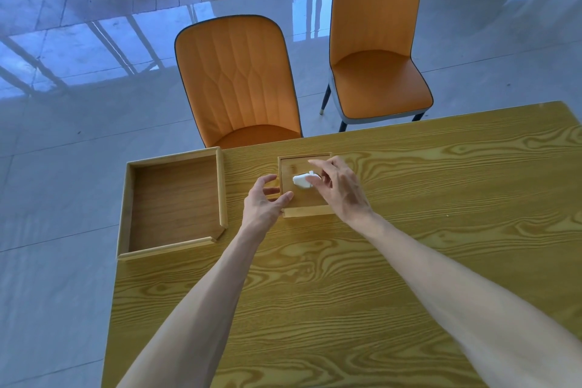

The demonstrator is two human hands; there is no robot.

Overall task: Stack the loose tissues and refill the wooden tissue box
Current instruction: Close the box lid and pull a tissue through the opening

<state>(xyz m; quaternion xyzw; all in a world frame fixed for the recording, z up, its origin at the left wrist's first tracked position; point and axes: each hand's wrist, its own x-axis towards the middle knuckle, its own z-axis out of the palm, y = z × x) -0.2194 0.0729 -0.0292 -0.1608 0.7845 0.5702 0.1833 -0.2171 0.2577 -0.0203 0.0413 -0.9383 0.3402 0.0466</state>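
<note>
**Wood lid on, tissue tuft at the slot**

Wood is most of what I see from the head camera: a grained yellow tabletop (346,277), a small wooden tissue box (304,195) near its far edge, and a larger open wooden tray (176,201) at the left corner, hanging partly past the table edge. The tray holds nothing, and I see no loose tissues lying anywhere on the tabletop, so I judge the stack is already inside the box and the job is close to done.

My right hand (338,189) hovers over the top of the box, thumb and forefinger closed on a white tuft of tissue (302,180) that stands up from the middle of the lid. I read that pinch as teasing the first sheet through the slot so it can be drawn later; the other fingers are spread clear of the lid.

My left hand (264,201) rests at the box's left side, fingers apart and curled, thumb touching the near left corner, gripping nothing. I take it as a brace, so the light box does not slide or lift while the tissue is pulled.

2 orange chairs (239,79) stand beyond the table, well apart from the work.
</note>
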